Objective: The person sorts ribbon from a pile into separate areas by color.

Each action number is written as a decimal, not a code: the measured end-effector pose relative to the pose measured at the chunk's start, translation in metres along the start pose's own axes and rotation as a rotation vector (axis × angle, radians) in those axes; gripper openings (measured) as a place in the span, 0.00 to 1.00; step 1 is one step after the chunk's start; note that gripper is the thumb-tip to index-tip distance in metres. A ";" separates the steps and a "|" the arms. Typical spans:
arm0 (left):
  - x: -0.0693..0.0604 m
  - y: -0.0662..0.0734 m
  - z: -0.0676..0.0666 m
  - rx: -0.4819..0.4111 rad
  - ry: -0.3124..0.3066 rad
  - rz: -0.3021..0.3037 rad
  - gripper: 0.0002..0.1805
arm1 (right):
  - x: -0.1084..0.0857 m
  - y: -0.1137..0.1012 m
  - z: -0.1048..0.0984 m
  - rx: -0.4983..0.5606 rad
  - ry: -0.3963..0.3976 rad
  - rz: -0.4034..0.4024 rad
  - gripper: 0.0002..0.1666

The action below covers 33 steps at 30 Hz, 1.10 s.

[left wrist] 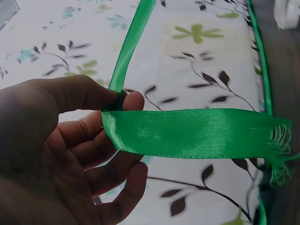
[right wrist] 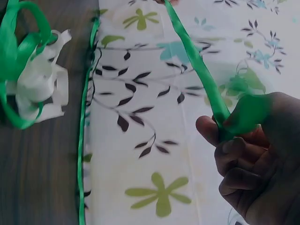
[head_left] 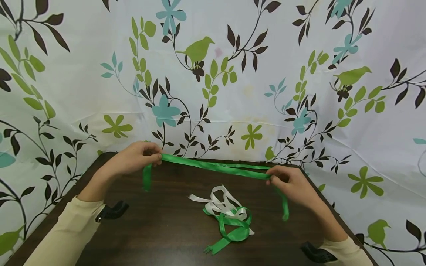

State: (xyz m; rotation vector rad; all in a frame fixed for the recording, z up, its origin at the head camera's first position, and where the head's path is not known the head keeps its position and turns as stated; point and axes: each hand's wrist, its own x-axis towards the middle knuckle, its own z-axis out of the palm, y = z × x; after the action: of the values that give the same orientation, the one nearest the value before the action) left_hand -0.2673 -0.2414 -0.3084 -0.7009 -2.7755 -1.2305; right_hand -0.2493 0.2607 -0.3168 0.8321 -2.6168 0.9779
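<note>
A green satin ribbon spans the space between both hands, raised over the far part of the table. My left hand pinches it between thumb and fingertips near one end. From that pinch a short tail with a frayed tip hangs down, seen close as the green ribbon in the left wrist view. At the other side my right hand pinches the ribbon with thumb and fingers, and a tail dangles below it. In the right wrist view, the green ribbon slants taut down to the right hand.
On the dark wooden table lies a loose tangle of white ribbon and green ribbon. Another thin green strip runs along the table's far edge. Behind stands a patterned cloth with birds, leaves and flowers.
</note>
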 end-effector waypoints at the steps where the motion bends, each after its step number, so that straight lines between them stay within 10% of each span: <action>1: 0.001 -0.004 0.000 0.003 0.001 -0.006 0.13 | 0.000 0.003 -0.002 0.001 -0.002 0.013 0.10; 33: 0.021 -0.128 0.007 -0.149 -0.029 -0.200 0.16 | -0.005 0.137 -0.011 0.448 -0.035 0.375 0.23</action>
State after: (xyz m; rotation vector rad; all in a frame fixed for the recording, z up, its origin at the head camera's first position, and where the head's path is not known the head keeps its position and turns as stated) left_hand -0.3380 -0.3031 -0.3983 -0.4593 -2.8583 -1.4868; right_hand -0.3249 0.3548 -0.3830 0.4399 -2.6761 1.7061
